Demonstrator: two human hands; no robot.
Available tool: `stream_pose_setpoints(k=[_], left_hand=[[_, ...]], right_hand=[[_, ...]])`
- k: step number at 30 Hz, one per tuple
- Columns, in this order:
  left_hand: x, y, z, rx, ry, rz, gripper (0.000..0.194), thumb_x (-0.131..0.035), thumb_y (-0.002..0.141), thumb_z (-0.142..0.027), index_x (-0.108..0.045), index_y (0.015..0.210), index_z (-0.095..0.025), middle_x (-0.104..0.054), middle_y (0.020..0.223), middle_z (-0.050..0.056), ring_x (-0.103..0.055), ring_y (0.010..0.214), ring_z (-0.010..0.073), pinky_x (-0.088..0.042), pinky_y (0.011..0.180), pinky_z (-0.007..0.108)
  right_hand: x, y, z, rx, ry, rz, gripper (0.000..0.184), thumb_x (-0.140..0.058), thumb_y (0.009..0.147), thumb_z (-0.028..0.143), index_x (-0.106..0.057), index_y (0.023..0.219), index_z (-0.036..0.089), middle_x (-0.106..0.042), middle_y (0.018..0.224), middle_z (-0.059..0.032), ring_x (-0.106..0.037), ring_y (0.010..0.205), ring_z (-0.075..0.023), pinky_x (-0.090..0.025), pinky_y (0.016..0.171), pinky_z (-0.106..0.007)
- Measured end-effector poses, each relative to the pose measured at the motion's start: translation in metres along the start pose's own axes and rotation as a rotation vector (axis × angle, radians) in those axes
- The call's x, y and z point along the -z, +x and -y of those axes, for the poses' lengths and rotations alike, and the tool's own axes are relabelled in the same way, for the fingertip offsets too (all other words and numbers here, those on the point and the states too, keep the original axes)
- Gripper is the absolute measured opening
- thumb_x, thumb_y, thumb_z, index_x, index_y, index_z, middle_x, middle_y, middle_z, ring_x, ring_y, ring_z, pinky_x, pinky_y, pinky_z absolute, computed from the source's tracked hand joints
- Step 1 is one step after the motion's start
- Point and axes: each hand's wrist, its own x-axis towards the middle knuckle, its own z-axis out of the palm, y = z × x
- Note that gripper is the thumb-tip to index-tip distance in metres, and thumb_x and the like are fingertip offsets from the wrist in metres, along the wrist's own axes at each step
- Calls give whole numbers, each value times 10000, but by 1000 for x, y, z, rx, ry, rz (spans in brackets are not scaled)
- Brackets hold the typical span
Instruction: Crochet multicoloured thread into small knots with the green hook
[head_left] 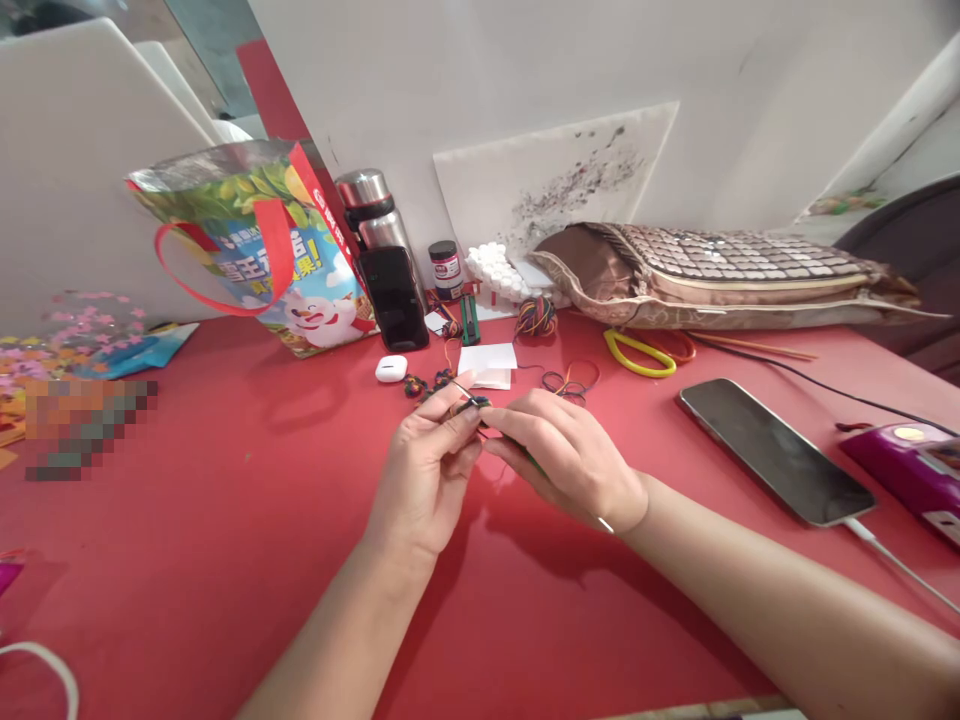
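While my left hand (427, 450) pinches dark yarnwork (474, 402), my right hand (570, 450) grips a slim tool (463, 390), white paper (491, 357) just beyond both.

Indoor craft spot, home or small shop, can't tell which: red tabletop (300, 550) vs. white wall (390, 90), w/ multicol. yarn (536, 320) & lidded jar (445, 268). Personal bits too, e.g. steel vac. flask (388, 228), plugged-in smartphone (776, 450), cartoon-print carrier bag (322, 290); speckled panel (581, 180) leaning on wall.
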Motion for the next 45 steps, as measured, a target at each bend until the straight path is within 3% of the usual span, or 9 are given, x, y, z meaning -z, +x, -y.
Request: stream_pose_setpoints(k=[3, 6, 11, 21, 25, 29, 34, 38, 45], left_hand=[[0, -3, 3, -39, 43, 3, 389, -983, 582, -205, -872, 952, -170, -547, 633, -50, -381, 542, 21, -338, 482, 125], [3, -5, 8, -194, 209, -42, 349, -933, 706, -252, -864, 1045, -207, -600, 718, -31, -482, 631, 60, -427, 575, 160], [9, -5, 9, -378, 484, -41, 460, -843, 837, -296, -796, 1288, -222, -617, 768, -24, -498, 667, 95, -450, 619, 208], [14, -2, -4, -542, 701, -8, 376, -778, 851, -183, -836, 1217, -248, -588, 768, -18, -469, 672, 130, -432, 672, 259], [17, 0, -7, -563, 748, 0, 390, -748, 862, -161, -834, 1228, -266, -589, 782, -14, -465, 666, 134, -417, 656, 265], [18, 1, -9, -575, 789, 54, 394, -724, 863, -148, -840, 1221, -268, -585, 807, -1, -479, 669, 135, -402, 629, 268], [19, 2, -13, -545, 827, 166, 353, -696, 838, -101, -881, 1079, -280, -567, 803, 10, -510, 700, 142, -400, 623, 264], [22, 4, -16, -466, 808, 268, 336, -704, 838, -123, -886, 1070, -283, -594, 793, 24, -533, 738, 166, -427, 663, 286], [27, 6, -15, -274, 537, 401, 401, -726, 809, -147, -872, 1140, -319, -634, 745, 19, -539, 715, 167, -484, 713, 297]], right_hand=[[-3, 0, 2, 42, -106, -12, 179, -539, 1076, 150, -575, 1244, 100, -692, 817, -83, -596, 679, -215, -522, 648, -350], [-3, 2, 8, -30, -146, -26, 132, -535, 1082, 165, -575, 1202, 124, -682, 800, -73, -602, 672, -218, -497, 625, -348], [3, 5, 17, -160, 22, -34, 110, -549, 1075, 160, -603, 1170, 149, -686, 813, -65, -612, 667, -189, -487, 603, -301], [20, 14, 12, -392, 313, -5, 113, -605, 1038, 179, -693, 972, 203, -703, 766, -31, -583, 623, -140, -465, 594, -272], [25, 17, 9, -478, 409, 8, 144, -615, 1024, 182, -710, 917, 174, -710, 757, -36, -578, 626, -127, -451, 589, -264], [31, 22, 6, -623, 542, 41, 192, -645, 990, 212, -703, 811, 171, -630, 648, 4, -484, 552, -106, -397, 537, -264], [40, 30, -3, -803, 735, 84, 217, -677, 927, 238, -693, 723, 166, -571, 605, 10, -473, 552, -107, -349, 504, -261], [45, 31, -13, -967, 890, 144, 254, -768, 866, 301, -688, 669, 160, -558, 566, 6, -455, 531, -103, -315, 487, -260], [42, 26, -31, -1147, 1337, 178, 324, -911, 739, 389, -707, 653, 152, -491, 480, 38, -303, 437, -53, -134, 415, -221]])
